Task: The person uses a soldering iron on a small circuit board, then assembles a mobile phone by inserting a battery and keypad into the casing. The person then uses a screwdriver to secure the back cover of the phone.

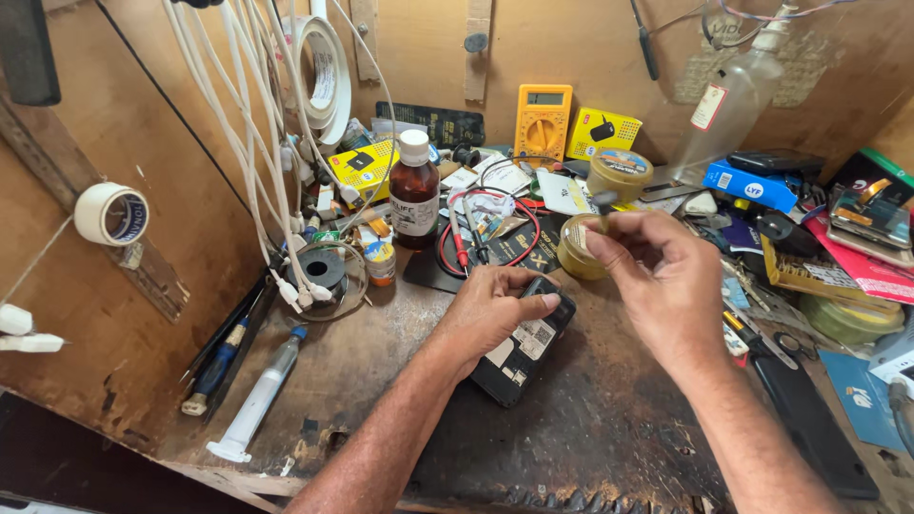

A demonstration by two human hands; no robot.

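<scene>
Phone (524,350), black, back-up on dark bench mat (609,419), pinned flat under left hand (490,309), thumb along its upper edge. Right hand (657,276) raised above it, fingertips pinched on a small dark tool (604,202). Risk: tool slipping from so light a pinch, or phone skating if the holding palm eases. Containers: open round tin (577,247) just beyond, contents unclear; lidded tin (619,173); brown bottle (415,190), white-capped; clear syringe (257,398), left.

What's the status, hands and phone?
Left hand pressing down on black phone on bench. Right hand raised, fingers pinching small dark tool above round tin. Clutter all round.
</scene>
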